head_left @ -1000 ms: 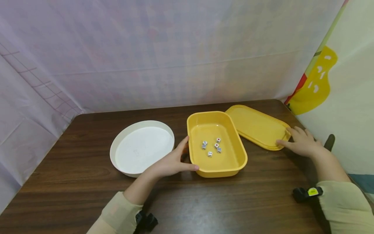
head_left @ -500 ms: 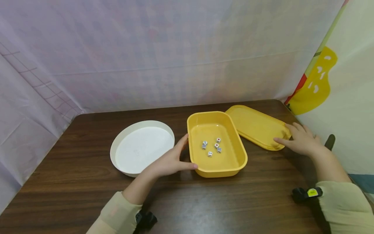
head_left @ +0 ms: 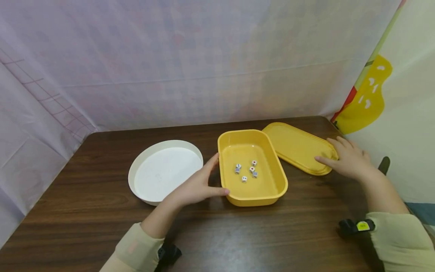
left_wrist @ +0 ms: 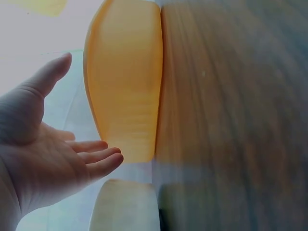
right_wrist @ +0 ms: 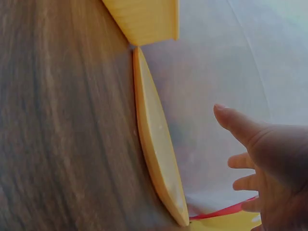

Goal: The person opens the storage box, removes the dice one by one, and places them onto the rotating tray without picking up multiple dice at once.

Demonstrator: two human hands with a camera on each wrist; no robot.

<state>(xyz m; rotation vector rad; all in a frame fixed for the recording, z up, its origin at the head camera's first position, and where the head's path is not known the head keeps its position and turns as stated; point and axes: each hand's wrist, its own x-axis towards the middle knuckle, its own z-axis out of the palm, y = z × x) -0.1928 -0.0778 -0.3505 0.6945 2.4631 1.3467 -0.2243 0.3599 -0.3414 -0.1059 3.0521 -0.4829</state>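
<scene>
A yellow rectangular box point(head_left: 252, 192) stands open on the table with several small white dice point(head_left: 244, 179) on its floor. My left hand point(head_left: 194, 189) is at the box's left side, thumb and fingers spread; in the left wrist view the fingertips overlap one end of the box point(left_wrist: 126, 82). To the right of the box lies its flat yellow lid point(head_left: 299, 147). Over the lid's right end is my right hand point(head_left: 350, 158), fingers loosely extended. The right wrist view shows that hand point(right_wrist: 279, 163) apart from the lid point(right_wrist: 161, 144), gripping nothing.
A round white tray point(head_left: 166, 172) sits left of the box, partly behind my left forearm. The dark wooden table point(head_left: 85, 211) backs onto a pale hanging cloth point(head_left: 176, 64). On the right hangs another cloth with a yellow print point(head_left: 368, 98).
My right hand has shifted slightly left and away from me over the lid. The left hand has moved very slightly. Box, dice, lid and tray stay in place.
</scene>
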